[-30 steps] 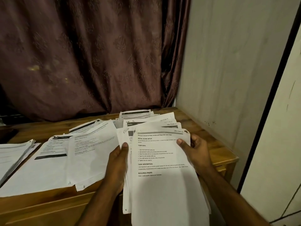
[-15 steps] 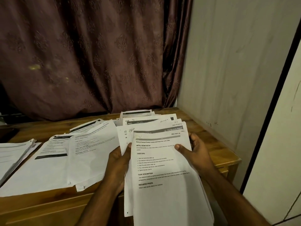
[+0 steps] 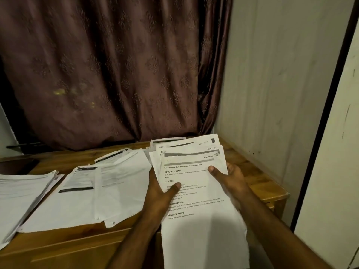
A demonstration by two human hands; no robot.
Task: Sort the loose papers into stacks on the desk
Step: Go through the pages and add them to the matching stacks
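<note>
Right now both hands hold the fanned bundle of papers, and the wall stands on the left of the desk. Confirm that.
Not quite. The left hand and right hand do hold the fanned bundle of papers, but the head view shows the wall on the right of the desk.

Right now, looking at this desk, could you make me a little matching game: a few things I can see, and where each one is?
Things:
1. fanned bundle of papers
2. thick stack
3. curtain
4. left hand

Places:
A. hanging behind the desk
B. far left of the desk
C. thumb on the bundle's top sheet
D. held by both hands, right hand at its right edge

Pairs: 1-D, 2-B, 3-A, 4-C
</note>
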